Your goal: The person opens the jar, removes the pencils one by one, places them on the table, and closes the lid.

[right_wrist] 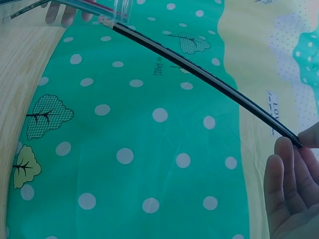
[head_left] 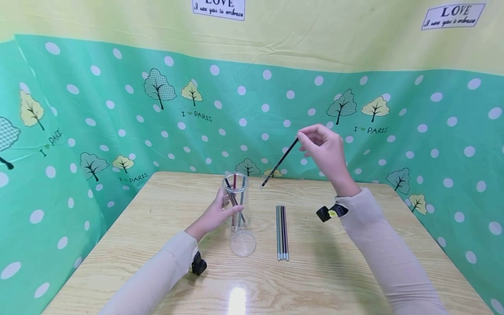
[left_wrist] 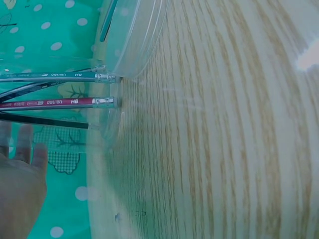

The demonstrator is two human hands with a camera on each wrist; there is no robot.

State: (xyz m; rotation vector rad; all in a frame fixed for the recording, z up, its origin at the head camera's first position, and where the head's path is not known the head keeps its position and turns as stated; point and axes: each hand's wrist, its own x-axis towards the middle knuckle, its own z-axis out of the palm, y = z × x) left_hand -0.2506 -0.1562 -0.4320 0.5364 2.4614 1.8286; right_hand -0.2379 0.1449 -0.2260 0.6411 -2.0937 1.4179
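Observation:
A clear jar (head_left: 247, 206) stands upright with several pencils inside, among them a red pencil (left_wrist: 55, 103) and a teal pencil (left_wrist: 55, 77), their metal-banded ends near its bottom. My left hand (head_left: 212, 215) holds the jar from its left side, the thumb across the front. Up and to the right of the jar, my right hand (head_left: 324, 149) pinches a black pencil (right_wrist: 199, 73) by one end between thumb and fingertips. That pencil slants down to the left, its white eraser end (right_wrist: 105, 21) lowest and pointing toward the jar, apart from the rim.
A round clear lid (head_left: 243, 243) lies on the wooden table (head_left: 181, 280) just in front of the jar. To the right of them, several pencils (head_left: 281, 232) lie side by side in a row. A green and yellow printed cloth (head_left: 275, 100) hangs behind the table.

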